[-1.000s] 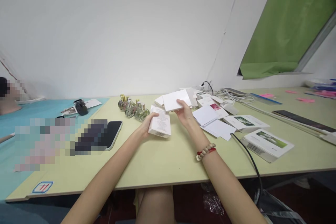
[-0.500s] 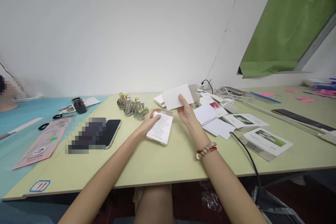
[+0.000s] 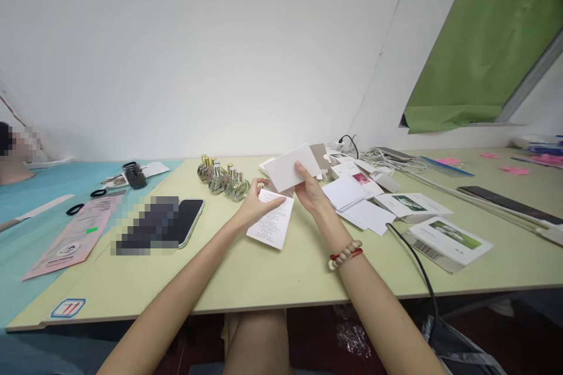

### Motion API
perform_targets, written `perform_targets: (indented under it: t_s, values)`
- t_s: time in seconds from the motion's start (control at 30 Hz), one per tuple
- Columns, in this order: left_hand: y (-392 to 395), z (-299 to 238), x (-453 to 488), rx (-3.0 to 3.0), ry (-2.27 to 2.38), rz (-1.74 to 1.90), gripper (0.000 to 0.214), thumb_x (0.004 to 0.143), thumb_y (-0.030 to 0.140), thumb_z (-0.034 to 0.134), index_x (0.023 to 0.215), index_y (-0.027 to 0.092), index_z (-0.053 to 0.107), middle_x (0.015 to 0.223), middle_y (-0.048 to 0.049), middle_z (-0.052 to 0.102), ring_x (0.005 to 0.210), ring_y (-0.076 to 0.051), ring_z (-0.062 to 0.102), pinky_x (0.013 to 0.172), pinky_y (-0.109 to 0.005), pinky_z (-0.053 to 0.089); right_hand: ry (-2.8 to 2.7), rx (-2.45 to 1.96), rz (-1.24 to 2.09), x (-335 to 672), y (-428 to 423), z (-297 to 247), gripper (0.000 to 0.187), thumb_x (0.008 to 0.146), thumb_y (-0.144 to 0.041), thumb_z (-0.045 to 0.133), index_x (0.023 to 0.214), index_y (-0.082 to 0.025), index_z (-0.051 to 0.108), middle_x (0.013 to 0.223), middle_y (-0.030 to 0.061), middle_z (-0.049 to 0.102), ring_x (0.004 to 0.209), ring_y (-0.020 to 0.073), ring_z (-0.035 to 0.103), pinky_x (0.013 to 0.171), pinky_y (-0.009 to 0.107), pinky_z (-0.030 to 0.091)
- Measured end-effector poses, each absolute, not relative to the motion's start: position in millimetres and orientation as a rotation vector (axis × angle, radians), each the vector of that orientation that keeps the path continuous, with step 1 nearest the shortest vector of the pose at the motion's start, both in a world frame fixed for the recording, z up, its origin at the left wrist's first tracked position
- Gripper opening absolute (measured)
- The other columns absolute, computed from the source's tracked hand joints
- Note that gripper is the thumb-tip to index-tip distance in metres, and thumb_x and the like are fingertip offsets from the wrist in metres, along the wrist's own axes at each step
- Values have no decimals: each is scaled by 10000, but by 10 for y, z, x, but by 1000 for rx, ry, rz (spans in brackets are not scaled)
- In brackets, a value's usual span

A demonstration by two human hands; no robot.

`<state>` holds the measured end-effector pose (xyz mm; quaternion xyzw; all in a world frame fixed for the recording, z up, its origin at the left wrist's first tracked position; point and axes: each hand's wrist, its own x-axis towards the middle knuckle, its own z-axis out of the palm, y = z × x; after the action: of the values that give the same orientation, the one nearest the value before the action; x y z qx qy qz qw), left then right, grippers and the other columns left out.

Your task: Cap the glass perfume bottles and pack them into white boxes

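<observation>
Box (image 3: 269, 227) in left hand (image 3: 253, 207), white card (image 3: 284, 171) in right hand (image 3: 309, 192).

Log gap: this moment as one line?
left hand: holds printed box | right hand: holds white cardboard | bottles: beyond left hand | white cards: beside right hand

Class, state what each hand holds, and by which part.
Left hand: white printed cardboard box, by its upper end. Right hand: plain white rectangular card, by its lower edge.
</observation>
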<state>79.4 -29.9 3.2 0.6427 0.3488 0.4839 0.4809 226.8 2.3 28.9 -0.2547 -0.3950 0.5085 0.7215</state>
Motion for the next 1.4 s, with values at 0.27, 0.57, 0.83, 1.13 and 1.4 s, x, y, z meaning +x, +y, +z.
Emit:
perform_targets:
  t_s: [0.27, 0.57, 0.83, 1.13, 1.4]
  values:
    - [-351, 128, 806, 1720, 859, 1341, 542, 635, 363, 688, 1050, 230, 366, 949, -42, 579, 790, -156, 605, 672, -267, 473, -985, -607, 1012, 2273, -43, 336, 496, 544, -313, 738, 993, -217, 550, 990, 3, 603, 911, 141, 544, 745, 250, 474]
    - [-285, 131, 738, 1967, 964, 1517, 576, 617, 391, 694, 1047, 232, 345, 940, -32, 557, 822, -157, 576, 683, -246, 434, -1125, -641, 844, 2329, -89, 402, 479, 557, -303, 728, 995, -207, 560, 970, 26, 611, 882, 157, 548, 728, 269, 464]
    - [-147, 38, 608, 2210, 1148, 1620, 618, 605, 483, 669, 1047, 230, 320, 867, 5, 521, 688, -116, 536, 555, -201, 371, -1316, -760, 743, 2346, -126, 415, 464, 559, -345, 723, 962, -169, 574, 888, 51, 628, 845, 178, 565, 716, 301, 483]
    - [-162, 20, 623, 2369, 1142, 1576, 614, 664, 475, 626, 1148, 240, 330, 943, -13, 556, 746, -124, 556, 590, -206, 398, -1564, -707, 729, 2303, -206, 471, 638, 623, -343, 688, 1201, -225, 446, 1087, 57, 553, 934, 163, 545, 756, 278, 496]
    - [-158, -134, 738, 2213, 1245, 1639, 615, 741, 457, 561, 1209, 225, 238, 1006, -59, 537, 816, -159, 570, 619, -247, 425, -1483, -699, 416, 2134, -134, 332, 644, 747, -398, 558, 1306, -260, 271, 1022, 74, 531, 808, 139, 566, 610, 245, 502]
